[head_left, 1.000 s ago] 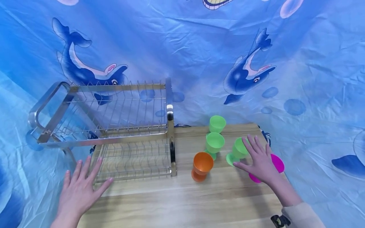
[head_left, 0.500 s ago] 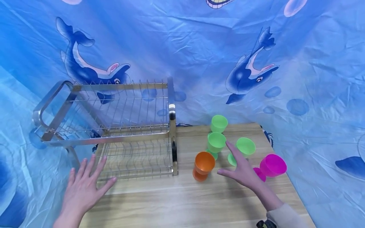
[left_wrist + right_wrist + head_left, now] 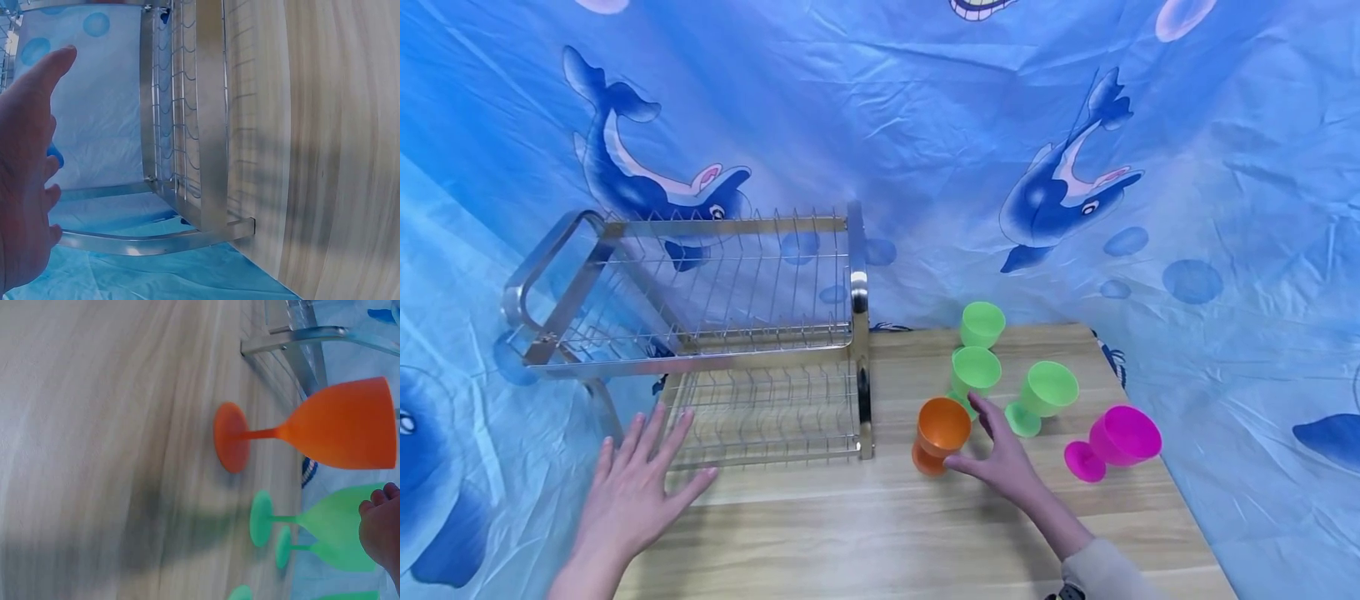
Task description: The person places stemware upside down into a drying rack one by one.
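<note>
An orange goblet (image 3: 943,429) stands upright on the wooden table. Beside its bowl is my right hand (image 3: 1000,462), thumb and forefinger parted toward it; the right wrist view shows a gap between fingers and goblet. Three green goblets stand behind and to the right: a rear one (image 3: 982,323), one in front of it (image 3: 976,371) and one farther right (image 3: 1047,390). The magenta goblet (image 3: 1123,437) is rightmost. My left hand (image 3: 636,492) spreads its fingers, holding nothing, at the front left of a two-tier metal dish rack (image 3: 790,358).
The rack fills the left rear of the wooden table (image 3: 820,533). A blue curtain (image 3: 925,150) printed with dolphins hangs behind and at both sides. In the left wrist view, a rack foot (image 3: 244,229) rests on the table.
My right hand has moved left from the magenta and right green goblets to the orange goblet's side. The left hand stays spread by the rack. The whole view has shifted slightly.
</note>
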Demonstrator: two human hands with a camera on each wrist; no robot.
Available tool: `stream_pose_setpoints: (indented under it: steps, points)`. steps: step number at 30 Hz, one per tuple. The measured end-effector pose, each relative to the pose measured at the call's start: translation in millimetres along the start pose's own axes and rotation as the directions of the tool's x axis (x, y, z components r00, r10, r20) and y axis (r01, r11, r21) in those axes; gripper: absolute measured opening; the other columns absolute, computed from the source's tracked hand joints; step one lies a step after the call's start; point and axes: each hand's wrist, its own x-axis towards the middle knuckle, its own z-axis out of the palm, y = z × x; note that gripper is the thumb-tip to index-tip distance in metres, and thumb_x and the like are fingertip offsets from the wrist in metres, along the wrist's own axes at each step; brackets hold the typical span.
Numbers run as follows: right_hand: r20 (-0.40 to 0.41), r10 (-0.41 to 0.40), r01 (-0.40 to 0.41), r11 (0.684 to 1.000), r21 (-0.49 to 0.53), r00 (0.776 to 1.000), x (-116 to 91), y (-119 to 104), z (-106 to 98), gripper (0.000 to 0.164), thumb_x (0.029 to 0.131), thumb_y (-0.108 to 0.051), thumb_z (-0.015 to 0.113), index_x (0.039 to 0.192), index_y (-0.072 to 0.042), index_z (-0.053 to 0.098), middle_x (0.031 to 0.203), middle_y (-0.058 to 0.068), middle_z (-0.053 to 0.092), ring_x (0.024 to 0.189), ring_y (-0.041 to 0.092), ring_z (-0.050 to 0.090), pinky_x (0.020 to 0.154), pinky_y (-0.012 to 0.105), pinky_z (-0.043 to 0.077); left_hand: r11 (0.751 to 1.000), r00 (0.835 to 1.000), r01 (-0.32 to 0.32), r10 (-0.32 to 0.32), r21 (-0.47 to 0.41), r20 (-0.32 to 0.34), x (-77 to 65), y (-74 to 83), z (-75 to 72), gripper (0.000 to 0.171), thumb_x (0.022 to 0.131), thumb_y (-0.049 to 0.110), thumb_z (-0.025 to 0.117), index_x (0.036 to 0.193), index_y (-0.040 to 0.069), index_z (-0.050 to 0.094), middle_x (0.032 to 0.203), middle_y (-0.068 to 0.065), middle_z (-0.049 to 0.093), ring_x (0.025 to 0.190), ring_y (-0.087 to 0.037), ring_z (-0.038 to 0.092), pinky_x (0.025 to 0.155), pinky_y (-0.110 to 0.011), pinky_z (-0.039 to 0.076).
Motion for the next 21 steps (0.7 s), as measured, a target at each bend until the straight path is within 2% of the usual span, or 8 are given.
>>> stream_pose_setpoints:
  steps: [4, 5, 7, 10, 12, 14, 15, 21]
  points:
    - [-0.005, -0.009, 0.009, 1.000, -0.011, 1.000, 1, 1, 9, 0.111, 0.077, -0.030, 0.100, 0.165, -0.009, 0.035, 0.167, 0.014, 0.041, 0.152, 0.037, 0.042, 0.124, 0.050, 0.036, 1.000, 1.000, -0.019, 0.019, 0.001, -0.003, -1.5, -0.4, 1.5, 0.099, 0.098, 0.068, 0.063, 0.173, 0.027, 0.013, 0.179, -0.013, 0.003, 0.164, -0.041, -0.003, 0.128, -0.068, -0.009]
    - [-0.009, -0.012, 0.012, 1.000, -0.015, 1.000, 1, 1, 11, 0.111, 0.077, -0.029, 0.100, 0.164, -0.008, 0.035, 0.166, 0.015, 0.042, 0.151, 0.037, 0.043, 0.124, 0.051, 0.036, 1.000, 1.000, -0.024, 0.024, -0.002, -0.004, -1.5, -0.3, 1.9, 0.099, 0.098, 0.068, 0.063, 0.173, 0.027, 0.014, 0.179, -0.014, 0.004, 0.164, -0.040, -0.003, 0.128, -0.068, -0.009]
    - [-0.016, -0.017, 0.016, 1.000, -0.015, 1.000, 4, 2, 14, 0.111, 0.076, -0.028, 0.100, 0.164, -0.007, 0.036, 0.163, 0.013, 0.045, 0.150, 0.035, 0.046, 0.124, 0.042, 0.039, 0.999, 0.999, -0.036, 0.036, -0.013, -0.009, -1.7, 0.4, 2.1, 0.099, 0.098, 0.067, 0.064, 0.173, 0.027, 0.015, 0.179, -0.015, 0.007, 0.164, -0.040, -0.003, 0.129, -0.066, -0.009]
    - [-0.022, 0.003, -0.003, 1.000, -0.008, 1.000, 8, 2, 18, 0.111, 0.075, -0.029, 0.101, 0.163, -0.006, 0.037, 0.160, 0.009, 0.048, 0.147, 0.032, 0.049, 0.123, 0.040, 0.040, 0.998, 0.998, -0.058, 0.057, -0.036, -0.021, -1.4, 1.9, 2.6, 0.099, 0.096, 0.066, 0.067, 0.173, 0.027, 0.018, 0.178, -0.017, 0.012, 0.165, -0.039, 0.001, 0.129, -0.064, -0.009]
    - [-0.025, 0.024, -0.024, 1.000, -0.008, 0.999, 11, 2, 20, 0.110, 0.075, -0.032, 0.101, 0.162, -0.009, 0.038, 0.157, 0.007, 0.050, 0.144, 0.031, 0.051, 0.123, 0.043, 0.042, 0.996, 0.997, -0.074, 0.073, -0.046, -0.028, -1.1, 3.0, 3.2, 0.099, 0.095, 0.066, 0.069, 0.173, 0.028, 0.021, 0.178, -0.018, 0.015, 0.165, -0.039, 0.004, 0.130, -0.061, -0.011]
    - [-0.030, 0.047, -0.047, 0.999, -0.011, 0.998, 13, 1, 23, 0.109, 0.075, -0.034, 0.100, 0.162, -0.012, 0.038, 0.156, 0.008, 0.051, 0.141, 0.032, 0.052, 0.121, 0.056, 0.042, 0.994, 0.995, -0.092, 0.090, -0.050, -0.036, -0.2, 4.1, 4.1, 0.099, 0.094, 0.066, 0.071, 0.172, 0.028, 0.023, 0.177, -0.019, 0.019, 0.164, -0.040, 0.007, 0.131, -0.058, -0.012]
    - [-0.032, 0.056, -0.057, 0.998, -0.018, 0.998, 14, 1, 24, 0.108, 0.076, -0.035, 0.100, 0.162, -0.013, 0.039, 0.156, 0.009, 0.051, 0.140, 0.031, 0.053, 0.120, 0.057, 0.043, 0.994, 0.994, -0.100, 0.098, -0.049, -0.039, 0.2, 4.8, 4.6, 0.100, 0.093, 0.066, 0.071, 0.172, 0.029, 0.024, 0.176, -0.019, 0.021, 0.164, -0.040, 0.008, 0.131, -0.056, -0.012]
    - [-0.044, 0.100, -0.101, 0.994, -0.029, 0.994, 18, -1, 29, 0.104, 0.076, -0.036, 0.100, 0.160, -0.017, 0.042, 0.153, 0.009, 0.052, 0.135, 0.031, 0.055, 0.115, 0.057, 0.047, 0.987, 0.985, -0.159, 0.156, -0.037, -0.074, 2.0, 7.4, 7.2, 0.103, 0.090, 0.067, 0.074, 0.172, 0.029, 0.025, 0.174, -0.020, 0.026, 0.165, -0.036, 0.008, 0.131, -0.052, -0.011]
